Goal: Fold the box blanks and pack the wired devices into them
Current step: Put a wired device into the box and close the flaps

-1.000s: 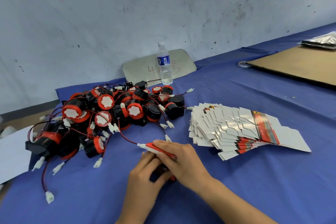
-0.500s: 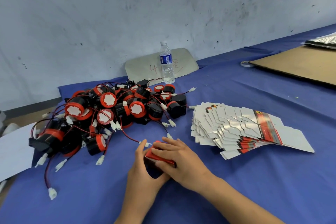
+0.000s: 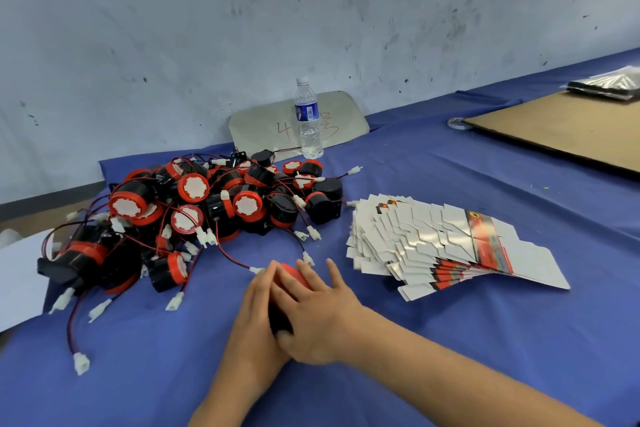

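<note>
Blue-clothed table (image 3: pixel 433 184) bears wired devices (image 3: pixel 194 211), box blanks (image 3: pixel 443 243), bottle (image 3: pixel 308 121), cardboard (image 3: pixel 561 128).

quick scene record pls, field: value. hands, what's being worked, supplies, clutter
left hand: rests against the left side of the box, fingers straight
right hand: lies over the top of the box, fingers spread flat
box: red and black, between both hands on the blue table cover, mostly hidden
contents of box: cannot tell
device pile: black and red units with red-black wires and white plugs, left of the hands
box blanks: fanned flat stack, right of the hands
water bottle: upright behind the pile
cardboard sheet: far right
</note>
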A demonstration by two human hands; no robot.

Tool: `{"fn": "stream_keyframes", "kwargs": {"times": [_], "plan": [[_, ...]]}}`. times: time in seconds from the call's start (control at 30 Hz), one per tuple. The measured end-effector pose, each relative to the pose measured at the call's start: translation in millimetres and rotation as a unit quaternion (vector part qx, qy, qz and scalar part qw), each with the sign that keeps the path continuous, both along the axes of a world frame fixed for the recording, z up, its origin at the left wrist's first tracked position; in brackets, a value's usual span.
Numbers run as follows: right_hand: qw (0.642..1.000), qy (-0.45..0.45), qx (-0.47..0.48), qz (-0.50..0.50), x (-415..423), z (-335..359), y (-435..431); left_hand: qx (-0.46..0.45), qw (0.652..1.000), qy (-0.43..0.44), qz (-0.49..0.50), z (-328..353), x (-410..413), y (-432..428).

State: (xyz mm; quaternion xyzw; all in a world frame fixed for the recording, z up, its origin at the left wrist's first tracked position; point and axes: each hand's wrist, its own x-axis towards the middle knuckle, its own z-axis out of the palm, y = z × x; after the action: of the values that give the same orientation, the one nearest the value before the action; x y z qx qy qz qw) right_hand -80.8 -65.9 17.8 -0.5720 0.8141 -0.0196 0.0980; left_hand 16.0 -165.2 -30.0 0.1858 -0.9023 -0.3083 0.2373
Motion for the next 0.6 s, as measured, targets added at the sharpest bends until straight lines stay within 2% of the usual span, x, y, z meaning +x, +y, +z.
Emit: {"fn": "stream_keyframes", "kwargs": {"times": [0.07, 0.1, 0.13, 0.2, 0.3, 0.37, 0.43, 0.5, 0.6], "plan": [[0.997, -0.049, 0.064, -0.005, -0.1, 10.5, -14.2, -0.005, 1.0, -0.004, 0.006, 2.7, 0.7, -0.3], [0.994, -0.091, 0.067, -0.007, -0.7, 14.1, -18.3, -0.008, 1.0, 0.009, 0.016, 3.6, 1.2, -0.7], [0.99, -0.131, 0.044, -0.006, -0.7, 15.0, -21.1, -0.015, 0.999, 0.031, 0.032, 4.1, 1.4, -1.9], [0.983, -0.171, -0.068, -0.002, 1.2, 3.9, -17.7, -0.041, 0.993, 0.086, 0.068, 3.1, 1.2, -2.8], [0.941, -0.141, -0.308, -0.016, 9.1, -21.2, -5.8, -0.052, 0.988, 0.123, 0.079, 5.4, 1.1, 3.2], [0.906, -0.126, -0.404, -0.004, 12.6, -28.4, -2.0, -0.036, 0.988, 0.126, 0.079, 7.1, 2.3, 5.0], [0.88, -0.122, -0.459, 0.024, 14.5, -27.5, 1.9, 0.018, 0.984, 0.152, 0.095, 9.4, 5.9, 6.2], [0.869, -0.107, -0.479, 0.059, 16.1, -25.9, 4.8, 0.08, 0.975, 0.183, 0.096, 15.6, 6.5, 7.2], [0.866, -0.034, -0.495, 0.059, 21.9, -28.7, 3.6, 0.066, 0.977, 0.183, 0.083, 15.9, 9.6, 3.5]]}}
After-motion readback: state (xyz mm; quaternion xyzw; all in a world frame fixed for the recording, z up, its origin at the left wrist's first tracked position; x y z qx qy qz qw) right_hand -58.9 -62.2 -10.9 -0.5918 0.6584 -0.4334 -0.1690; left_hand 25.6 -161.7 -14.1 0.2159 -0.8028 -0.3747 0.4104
